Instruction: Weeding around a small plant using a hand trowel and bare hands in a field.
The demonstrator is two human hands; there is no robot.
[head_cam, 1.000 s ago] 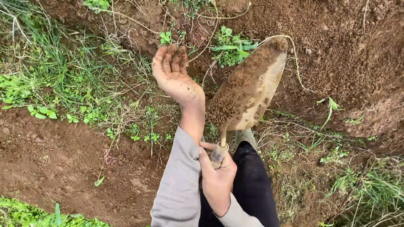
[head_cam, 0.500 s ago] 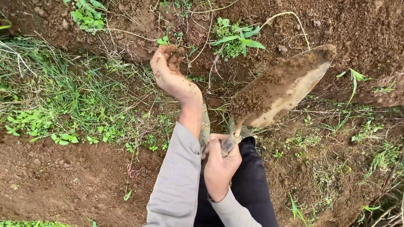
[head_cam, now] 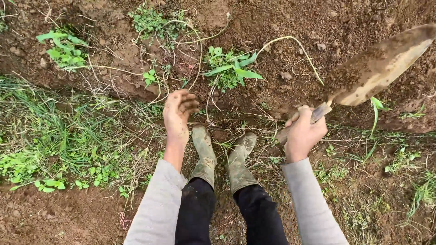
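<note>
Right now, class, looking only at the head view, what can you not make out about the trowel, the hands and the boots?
- Trowel: its tip is cut off by the right edge; caked soil hides the blade face.
- Handle: mostly hidden inside the right hand.
- Left hand: mud coats the curled fingers; whether they hold anything is unclear.
- Boots: tops hidden under dark trousers.

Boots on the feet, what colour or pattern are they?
The boots are green camouflage, muddy, clearest in the head view.
</note>
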